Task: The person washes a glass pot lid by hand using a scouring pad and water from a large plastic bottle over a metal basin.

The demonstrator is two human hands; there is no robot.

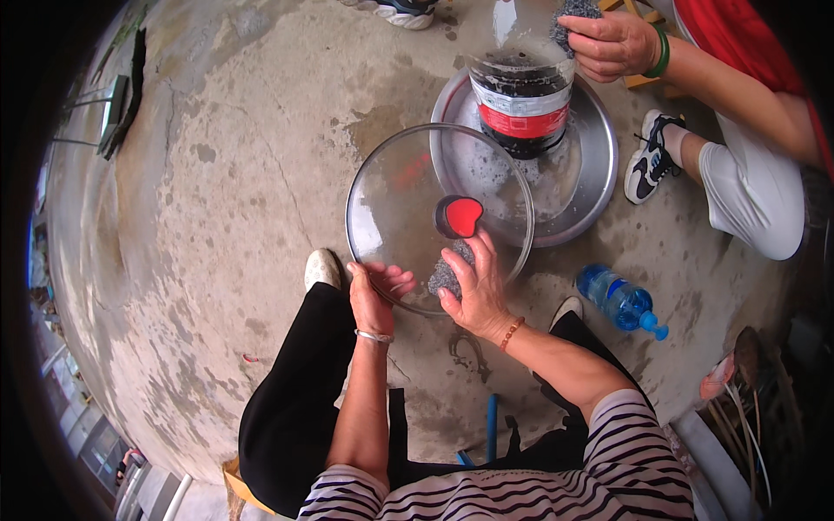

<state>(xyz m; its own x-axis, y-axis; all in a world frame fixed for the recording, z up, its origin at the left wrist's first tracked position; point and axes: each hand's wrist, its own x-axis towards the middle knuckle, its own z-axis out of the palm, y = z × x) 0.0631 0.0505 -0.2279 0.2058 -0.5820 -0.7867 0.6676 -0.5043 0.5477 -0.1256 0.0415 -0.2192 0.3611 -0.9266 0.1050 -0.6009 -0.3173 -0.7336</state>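
A round clear glass lid (pixel 401 189) with a metal rim is held tilted in front of me. At its middle sits a dark knob with a red heart-shaped top (pixel 464 217). My left hand (pixel 376 296) grips the near left rim, thumb and fingers on either side of the glass. Resting on the lid just below the knob is a grey scouring pad (pixel 446 273), held under the fingers of my right hand (pixel 477 280). The far right part of the lid overlaps a metal basin (pixel 603 163) in view.
In the basin stands a wet dark cylindrical container (pixel 521 107) with silver and red bands, amid suds. A co-worker's hand (pixel 616 45) holds another grey scouring pad (pixel 570 26) beside it. On the concrete floor (pixel 234 195) lies a blue plastic bottle (pixel 619 299), right of my foot.
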